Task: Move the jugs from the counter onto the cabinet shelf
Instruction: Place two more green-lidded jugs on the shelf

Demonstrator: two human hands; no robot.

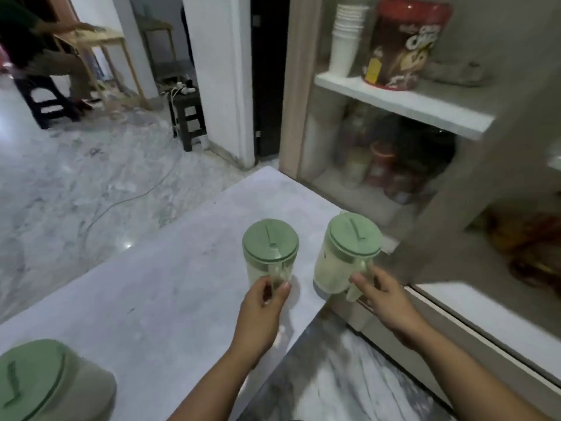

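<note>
Two clear jugs with pale green lids stand near the right end of the grey counter (145,299). My left hand (261,317) grips the handle of the left jug (270,247). My right hand (385,302) grips the handle of the right jug (346,247), which tilts slightly at the counter's edge by the cabinet. A third jug (45,381) with the same green lid sits at the bottom left corner. The cabinet (455,189) stands open on the right, with a white shelf (403,101) above and a lower compartment behind the jugs.
The upper shelf holds stacked white cups (346,38) and a red-brown tin (403,44). Several jars (382,168) fill the lower compartment. A dark stool (188,117) with chargers stands beside a white pillar. A person (39,50) sits at a wooden table at far left.
</note>
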